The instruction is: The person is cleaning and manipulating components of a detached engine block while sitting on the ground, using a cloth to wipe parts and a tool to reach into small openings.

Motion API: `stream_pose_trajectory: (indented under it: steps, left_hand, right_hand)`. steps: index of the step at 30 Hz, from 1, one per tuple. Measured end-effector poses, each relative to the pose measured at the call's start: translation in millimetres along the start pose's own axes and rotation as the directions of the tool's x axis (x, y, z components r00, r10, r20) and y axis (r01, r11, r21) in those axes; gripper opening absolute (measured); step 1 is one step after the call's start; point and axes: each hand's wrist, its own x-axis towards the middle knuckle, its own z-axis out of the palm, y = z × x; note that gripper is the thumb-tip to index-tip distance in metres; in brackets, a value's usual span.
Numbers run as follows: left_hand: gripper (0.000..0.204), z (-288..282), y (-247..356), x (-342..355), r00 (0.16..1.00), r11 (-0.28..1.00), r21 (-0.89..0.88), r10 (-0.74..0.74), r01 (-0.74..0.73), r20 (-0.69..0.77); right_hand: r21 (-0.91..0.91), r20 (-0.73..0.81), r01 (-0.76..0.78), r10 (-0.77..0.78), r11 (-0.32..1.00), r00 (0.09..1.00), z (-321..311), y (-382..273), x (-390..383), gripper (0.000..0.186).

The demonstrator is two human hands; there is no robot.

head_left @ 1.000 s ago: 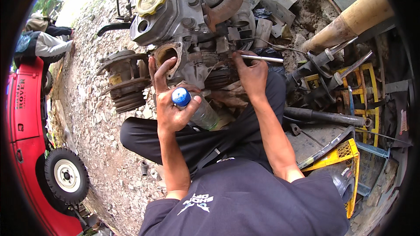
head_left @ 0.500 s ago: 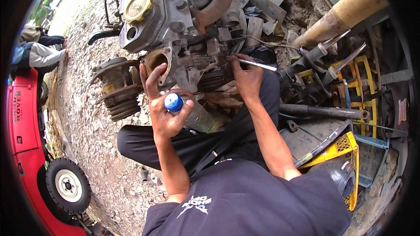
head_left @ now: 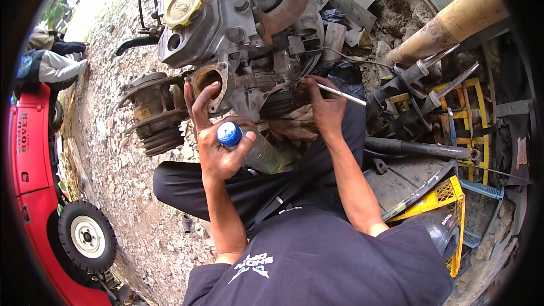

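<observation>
Bright daylight bleaches gravel point(head_left: 122, 22) left of the engine point(head_left: 243, 51); a blur smudges its far end; edges bend into black.

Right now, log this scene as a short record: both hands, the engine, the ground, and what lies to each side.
Left hand: around the neck of a clear bottle with a blue cap; two fingers extend to a flanged opening
Right hand: grips a slim silver tool; inner end hard to make out
Engine: before the person, yellow cap on it
Ground: stony
Left side: red vehicle
Right side: thick pole, yellow crate, blue crate
</observation>
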Motion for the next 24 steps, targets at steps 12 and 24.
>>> stream_pose_trajectory:
  steps: [12, 24]
  left_hand:
    - [0.026, 2, 1, -3, 1.0, 1.0, 0.015, -0.009, 0.009, -0.007]
    - [0.021, 0, 2, 1, 1.0, 1.0, -0.019, -0.006, 0.005, -0.014]
  right_hand:
    - [-0.273, 0.024, 0.19, -0.191, 0.943, 0.981, -9, 0, 12, 0.015]
    - [-0.13, 0.216, 0.44, -0.407, 0.889, 0.887, 26, -31, -21, 0.012]
